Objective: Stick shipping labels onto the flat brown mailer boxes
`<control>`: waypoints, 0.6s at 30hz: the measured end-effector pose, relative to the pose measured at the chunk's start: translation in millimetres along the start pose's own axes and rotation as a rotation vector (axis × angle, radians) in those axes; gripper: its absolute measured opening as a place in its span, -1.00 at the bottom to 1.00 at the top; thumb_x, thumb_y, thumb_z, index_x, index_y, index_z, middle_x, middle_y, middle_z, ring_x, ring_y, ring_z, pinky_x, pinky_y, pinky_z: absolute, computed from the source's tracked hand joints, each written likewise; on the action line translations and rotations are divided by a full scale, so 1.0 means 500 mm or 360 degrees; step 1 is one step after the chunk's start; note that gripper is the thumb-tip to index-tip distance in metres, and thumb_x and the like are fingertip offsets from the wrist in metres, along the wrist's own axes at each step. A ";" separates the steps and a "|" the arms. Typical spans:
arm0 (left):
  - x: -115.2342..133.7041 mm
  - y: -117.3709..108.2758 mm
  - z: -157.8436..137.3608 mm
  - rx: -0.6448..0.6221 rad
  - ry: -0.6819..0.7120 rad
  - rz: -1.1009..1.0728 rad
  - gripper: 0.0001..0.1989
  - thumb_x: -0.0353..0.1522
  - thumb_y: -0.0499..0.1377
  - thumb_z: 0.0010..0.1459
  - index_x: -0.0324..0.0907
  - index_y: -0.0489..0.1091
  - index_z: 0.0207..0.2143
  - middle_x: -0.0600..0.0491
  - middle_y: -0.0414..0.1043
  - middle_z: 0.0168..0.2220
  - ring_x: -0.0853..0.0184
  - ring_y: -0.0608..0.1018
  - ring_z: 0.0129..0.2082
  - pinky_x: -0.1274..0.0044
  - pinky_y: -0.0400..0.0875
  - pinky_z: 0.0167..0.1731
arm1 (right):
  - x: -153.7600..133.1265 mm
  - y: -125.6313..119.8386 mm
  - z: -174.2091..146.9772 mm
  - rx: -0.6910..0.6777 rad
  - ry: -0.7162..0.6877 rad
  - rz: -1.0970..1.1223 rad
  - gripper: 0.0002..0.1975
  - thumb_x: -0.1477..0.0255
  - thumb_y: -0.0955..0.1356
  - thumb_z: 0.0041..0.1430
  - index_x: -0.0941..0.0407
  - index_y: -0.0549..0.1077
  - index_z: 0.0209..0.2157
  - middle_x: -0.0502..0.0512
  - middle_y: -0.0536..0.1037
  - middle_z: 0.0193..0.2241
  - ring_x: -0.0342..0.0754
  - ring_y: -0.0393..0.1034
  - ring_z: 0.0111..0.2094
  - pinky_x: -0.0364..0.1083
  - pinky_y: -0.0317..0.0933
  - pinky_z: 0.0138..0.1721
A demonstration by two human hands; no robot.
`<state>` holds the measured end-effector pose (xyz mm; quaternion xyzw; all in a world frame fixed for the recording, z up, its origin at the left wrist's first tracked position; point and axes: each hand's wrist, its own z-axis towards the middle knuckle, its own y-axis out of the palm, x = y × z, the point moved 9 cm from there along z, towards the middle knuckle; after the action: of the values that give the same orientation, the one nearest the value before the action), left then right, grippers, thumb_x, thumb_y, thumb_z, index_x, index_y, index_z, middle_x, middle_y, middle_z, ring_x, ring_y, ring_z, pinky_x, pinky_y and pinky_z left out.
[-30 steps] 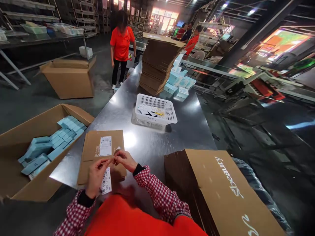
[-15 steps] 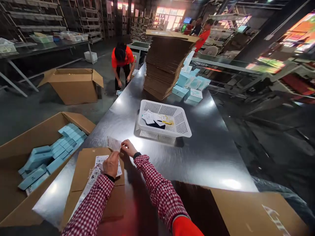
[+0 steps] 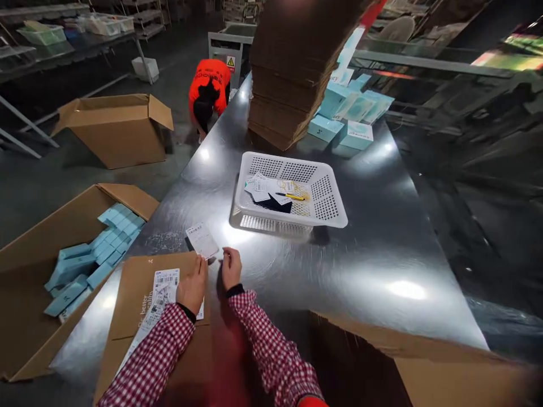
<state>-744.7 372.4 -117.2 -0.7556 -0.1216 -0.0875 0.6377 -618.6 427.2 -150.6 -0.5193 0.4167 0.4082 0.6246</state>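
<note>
A small white printed label (image 3: 202,239) lies at a slant just past the far edge of a flat brown carton (image 3: 136,277). My left hand (image 3: 193,285) is over the carton, fingers together and pinching the label's near corner. Under and beside that hand are more printed label sheets (image 3: 166,280); a long white strip runs down beneath my left forearm. My right hand (image 3: 231,267) is a little to the right, above the metal table, apart from the label. Its fingers are curled, thumb against forefinger; anything between them is hidden.
A white perforated basket (image 3: 335,217) holds cards and a yellow pen. Behind it rise stacked flat cartons (image 3: 284,85) and light-blue boxes (image 3: 358,135). An open carton (image 3: 25,249) of blue boxes stands left; a person in orange (image 3: 210,85) bends beyond. Cardboard (image 3: 458,373) is front right.
My right hand has come off the label and moved right and slightly down. The label now lies flatter beyond my left fingers. The co-worker has bent lower; my view has tipped downward.
</note>
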 end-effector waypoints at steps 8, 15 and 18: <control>-0.185 -0.104 -0.127 0.0017 -0.0143 -0.0163 -0.56 -0.35 -0.13 0.22 -0.28 0.24 0.09 -0.15 0.37 0.08 0.20 0.40 0.10 0.40 0.32 0.05 | -0.120 0.061 -0.055 -0.0553 -0.0494 -0.0581 -0.61 0.60 0.23 0.10 0.09 0.42 -0.04 0.21 0.37 0.02 0.12 0.14 0.04 0.14 0.06 0.04; -0.468 -0.024 -0.391 -0.0438 -0.0900 -0.0356 -0.20 -0.05 0.00 -0.04 -0.46 0.12 0.13 -0.35 0.31 0.10 -0.01 0.34 0.15 0.34 0.29 0.06 | -0.008 0.002 -0.246 -0.0365 0.0324 -0.0062 -0.50 0.29 0.40 -0.04 0.14 0.36 -0.03 0.22 0.46 -0.20 0.15 0.34 -0.17 0.11 0.25 -0.11; -0.469 0.017 -0.402 -0.0399 -0.0801 -0.0535 -0.14 -0.01 -0.02 -0.05 -0.42 0.04 0.18 -0.28 0.29 0.13 0.05 0.35 0.15 0.41 0.30 0.03 | 0.032 0.019 -0.332 -0.0432 0.0558 0.0064 -0.64 0.28 0.43 -0.11 0.13 0.44 -0.23 0.18 0.52 -0.32 0.15 0.39 -0.27 0.07 0.27 -0.22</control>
<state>-961.3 156.3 -158.1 -0.7954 -0.3867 -0.0163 0.4663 -638.3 265.6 -187.6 -0.6533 0.4703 0.3763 0.4587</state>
